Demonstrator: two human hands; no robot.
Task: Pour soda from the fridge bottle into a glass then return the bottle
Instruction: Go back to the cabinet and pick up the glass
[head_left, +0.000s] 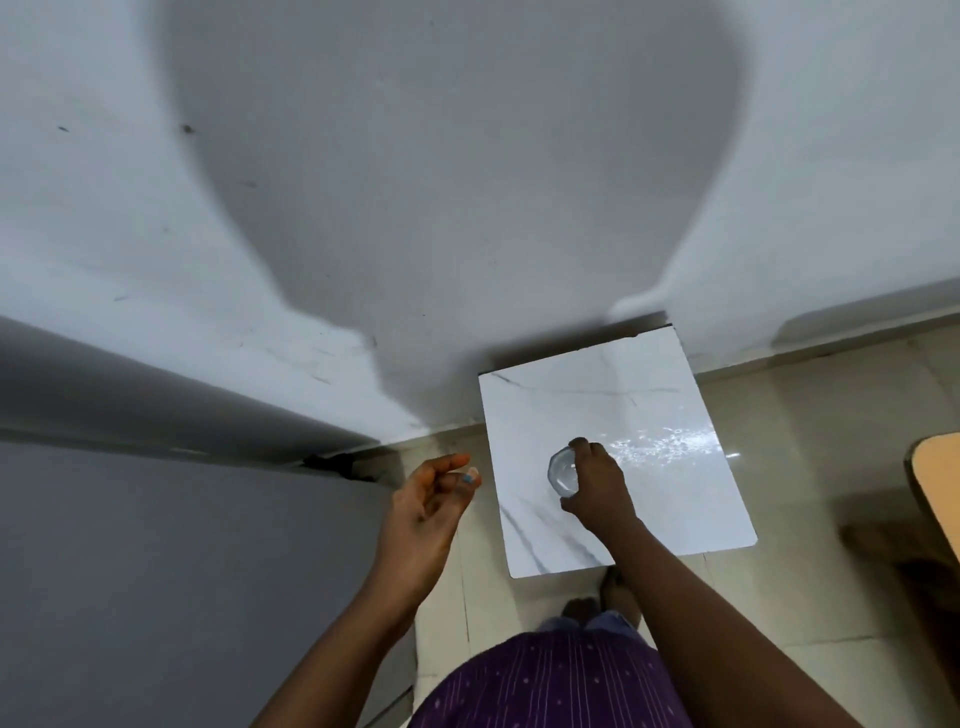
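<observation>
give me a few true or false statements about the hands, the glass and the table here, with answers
1. The right hand grips the glass by its rim. True.
2. The left hand holds a soda bottle. False: it is empty, fingers loosely open.
3. The glass stands on the white marble-pattern table. True.
4. The glass is full of dark soda. False: it looks clear, with no dark liquid visible.
5. The table stands in the middle of the room. False: its far edge is against the wall.
</observation>
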